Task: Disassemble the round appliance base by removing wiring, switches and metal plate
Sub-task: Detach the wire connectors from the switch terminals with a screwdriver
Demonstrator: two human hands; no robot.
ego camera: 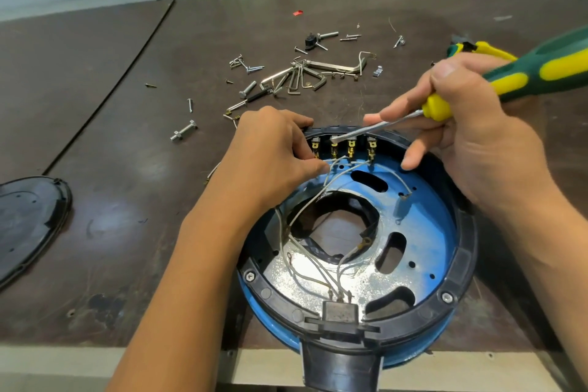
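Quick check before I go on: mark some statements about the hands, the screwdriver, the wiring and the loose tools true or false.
1. The right hand holds the screwdriver. True.
2. The screwdriver's tip is at the row of switches. True.
3. The left hand lies flat on the table, away from the base. False: it grips the base's rim beside the switches.
4. All wires are out of the base. False: they lie across the metal plate and run to the switches.
5. The hex keys lie inside the base. False: they lie on the table beyond it, among screws.
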